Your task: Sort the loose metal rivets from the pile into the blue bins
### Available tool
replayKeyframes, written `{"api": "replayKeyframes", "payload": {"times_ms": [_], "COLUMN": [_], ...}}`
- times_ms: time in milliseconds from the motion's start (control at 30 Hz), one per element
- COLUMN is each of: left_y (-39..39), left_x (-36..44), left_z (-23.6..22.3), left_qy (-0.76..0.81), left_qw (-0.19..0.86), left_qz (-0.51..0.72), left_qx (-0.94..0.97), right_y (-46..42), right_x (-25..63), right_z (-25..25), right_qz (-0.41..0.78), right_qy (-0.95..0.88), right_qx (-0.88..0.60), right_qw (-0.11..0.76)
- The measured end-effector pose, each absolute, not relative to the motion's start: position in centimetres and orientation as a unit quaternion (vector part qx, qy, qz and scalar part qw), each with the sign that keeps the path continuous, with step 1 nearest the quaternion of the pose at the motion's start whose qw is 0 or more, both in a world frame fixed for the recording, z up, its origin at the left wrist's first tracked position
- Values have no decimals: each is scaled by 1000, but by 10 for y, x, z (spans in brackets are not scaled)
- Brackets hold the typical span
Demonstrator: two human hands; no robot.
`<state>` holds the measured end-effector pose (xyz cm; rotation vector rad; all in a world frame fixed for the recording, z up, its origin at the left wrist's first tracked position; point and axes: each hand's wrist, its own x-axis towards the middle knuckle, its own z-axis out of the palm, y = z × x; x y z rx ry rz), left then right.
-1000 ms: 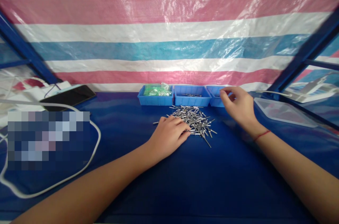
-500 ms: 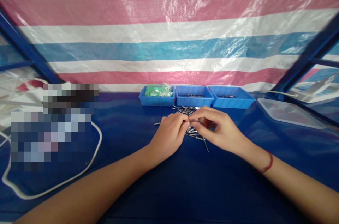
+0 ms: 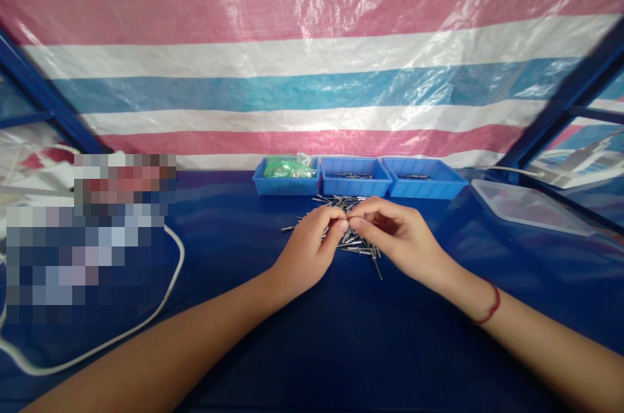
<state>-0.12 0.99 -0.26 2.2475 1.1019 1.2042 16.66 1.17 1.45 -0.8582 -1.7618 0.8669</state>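
Rivets (image 3: 361, 249): bright metal, smooth, shiny. Bins (image 3: 423, 188): blue plastic, ribbed walls. Striped sheet (image 3: 302, 91): woven plastic, creased, glossy. Worktop (image 3: 312, 341): blue, smooth, with a soft sheen. Flat tray (image 3: 531, 208): translucent plastic.

I'm looking at a small workshop-style bench here, a blue work table (image 3: 302, 348) with a loose heap of metal rivets (image 3: 361, 249) on top and three blue parts bins (image 3: 423, 188) lined up along the back. And behind it all, striped plastic sheeting (image 3: 302, 91) hangs as a wall between blue metal posts (image 3: 550, 110), a makeshift work corner
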Motion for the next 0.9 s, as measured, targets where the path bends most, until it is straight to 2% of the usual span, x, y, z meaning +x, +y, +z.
{"api": "replayKeyframes", "payload": {"times_ms": [367,900], "left_y": [8,10], "left_x": [0,0], "left_z": [1,0], "left_qy": [377,394], "left_qw": [181,168], "left_qz": [422,480], "left_qx": [804,766], "right_y": [10,15], "right_x": [165,170], "right_z": [17,16], "right_qz": [314,291], "right_qy": [-720,-732], "right_qx": [-349,-368], "right_qw": [510,494]}}
